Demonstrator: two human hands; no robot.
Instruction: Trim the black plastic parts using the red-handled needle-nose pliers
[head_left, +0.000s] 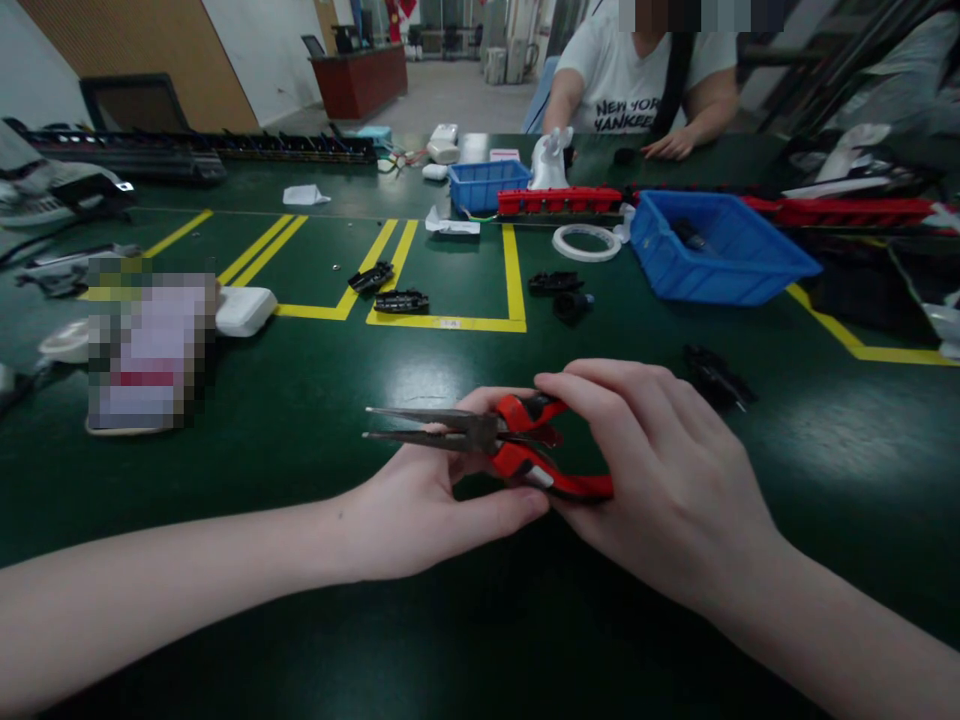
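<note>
Red-handled needle-nose pliers are held above the green table, their long grey jaws pointing left and slightly apart. My right hand wraps round the handle ends. My left hand grips the pliers from the left and below, its thumb against the lower handle and its fingers behind the tool. Some of the left fingers are hidden by the pliers. Beyond my hands lie small black parts: a black plastic piece, another black piece, and a black part further right.
A blue bin stands at the right, with a roll of white tape beside it. A phone and a white case lie at the left. Yellow tape lines mark the table. Across it sits a person.
</note>
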